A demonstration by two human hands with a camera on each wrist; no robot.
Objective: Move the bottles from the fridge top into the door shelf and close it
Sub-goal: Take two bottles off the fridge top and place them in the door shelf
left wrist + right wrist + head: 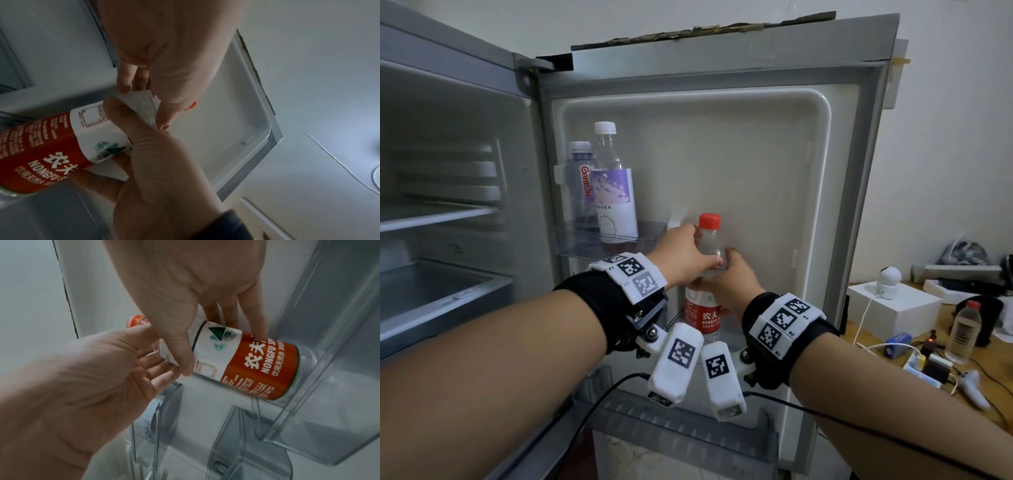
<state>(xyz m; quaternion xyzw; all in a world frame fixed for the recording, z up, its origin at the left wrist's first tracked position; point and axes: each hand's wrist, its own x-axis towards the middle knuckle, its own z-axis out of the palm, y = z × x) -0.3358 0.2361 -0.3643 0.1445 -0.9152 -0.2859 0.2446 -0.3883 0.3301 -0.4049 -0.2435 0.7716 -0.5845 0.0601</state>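
The fridge (465, 171) stood open, its door (722, 154) swung wide toward you, so closing it was left to do. On the upper door shelf (585, 246) two bottles (606, 185) already stood side by side, upright. No bottle showed on the visible strip of the fridge top (705, 31), though most of it was out of view. You held the red-capped bottle (707, 274) upright against the door liner, its base down at the lower shelf (308, 394); whether it was seated you could not tell. Your left hand (685, 253) curled round its clear neck and your right hand (729, 284) gripped the shoulder just under it. Another bottle (962, 332) stood on the tabletop (866, 337) at right.
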